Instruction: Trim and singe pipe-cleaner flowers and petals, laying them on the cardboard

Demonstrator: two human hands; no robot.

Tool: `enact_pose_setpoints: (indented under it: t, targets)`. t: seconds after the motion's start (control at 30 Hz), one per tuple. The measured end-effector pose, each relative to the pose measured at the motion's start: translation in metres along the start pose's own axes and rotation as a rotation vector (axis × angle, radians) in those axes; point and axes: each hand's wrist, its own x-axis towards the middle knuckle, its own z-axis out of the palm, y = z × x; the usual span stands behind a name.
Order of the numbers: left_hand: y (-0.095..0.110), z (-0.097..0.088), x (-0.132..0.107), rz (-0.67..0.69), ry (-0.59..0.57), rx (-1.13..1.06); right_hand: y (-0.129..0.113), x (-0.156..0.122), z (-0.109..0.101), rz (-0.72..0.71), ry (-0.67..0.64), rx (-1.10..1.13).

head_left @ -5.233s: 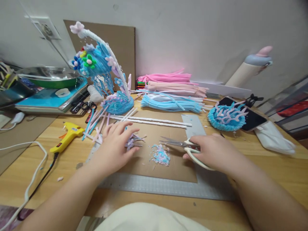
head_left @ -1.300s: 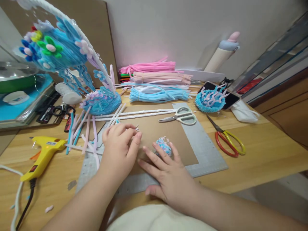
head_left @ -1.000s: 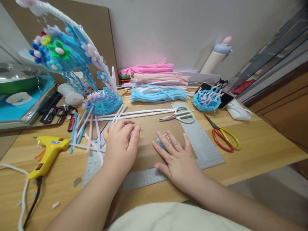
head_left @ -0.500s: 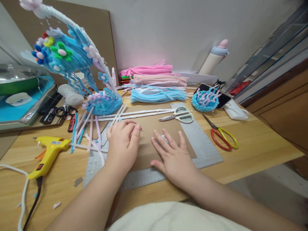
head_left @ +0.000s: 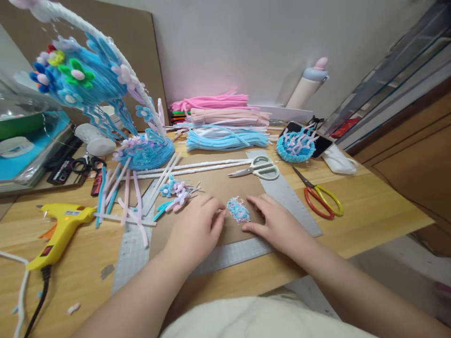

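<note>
A small heap of blue and pink fuzzy trimmings (head_left: 238, 210) lies on the brown cardboard (head_left: 225, 185) between my hands. At its left side is my left hand (head_left: 199, 227), fingers loosely curved, a small gap showing between thumb and index finger, nothing visible in it. My right hand (head_left: 273, 220) curves around the right side, thumb and fingers apart, fingertips by the heap's edge. Beyond my left hand, several small pipe-cleaner flowers (head_left: 176, 191) in blue and lilac lie with wire stems. The cardboard rests on a grey cutting mat (head_left: 246, 249).
White-handled scissors (head_left: 266, 169) lie on the cardboard's far edge, red-and-yellow scissors (head_left: 322, 199) to the right. At left are a yellow glue gun (head_left: 63, 227), loose pipe cleaners (head_left: 127, 197) and a tall blue flower ornament (head_left: 144, 152). Pipe-cleaner bundles (head_left: 225, 140) sit by the wall.
My left hand has moved right and nearer, uncovering the flowers. My right hand has lifted from lying flat, shifted right and curved, and the trimmings heap now shows between my hands.
</note>
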Motion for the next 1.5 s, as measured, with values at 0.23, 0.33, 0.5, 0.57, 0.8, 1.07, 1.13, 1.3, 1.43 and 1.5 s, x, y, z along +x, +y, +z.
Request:
enact_pose_setpoints:
  t: [0.23,0.33,0.5,0.57,0.8,1.07,1.13,1.3,1.43,1.5]
  targets:
    - [0.0,-0.001,0.001,-0.024,-0.013,-0.009,-0.027,0.019,0.003,-0.032,-0.003,0.118]
    - [-0.001,-0.002,0.0,-0.038,-0.009,-0.005,-0.027,0.026,-0.003,-0.051,0.018,0.168]
    - [-0.002,-0.003,0.001,-0.079,0.014,0.013,-0.003,0.032,-0.011,-0.084,0.08,0.214]
    - [-0.002,-0.003,0.001,-0.096,0.021,0.02,0.007,0.032,-0.008,-0.081,0.066,0.233]
    - [-0.001,-0.004,0.0,-0.115,0.028,0.025,-0.002,0.021,0.013,-0.132,-0.013,0.312]
    - [-0.002,-0.005,0.001,-0.13,0.023,0.025,-0.024,0.025,0.01,-0.257,-0.074,0.359]
    - [-0.002,-0.006,0.0,-0.137,0.033,0.02,-0.02,0.033,0.002,-0.272,-0.08,0.306]
    - [-0.001,-0.007,0.0,-0.154,0.041,0.02,-0.015,0.045,-0.021,-0.359,-0.233,0.157]
    - [0.001,-0.007,0.0,-0.156,0.032,0.022,-0.025,0.047,-0.024,-0.353,-0.292,0.086]
    - [0.001,-0.007,0.0,-0.155,0.026,0.021,-0.032,0.048,-0.022,-0.342,-0.304,0.058]
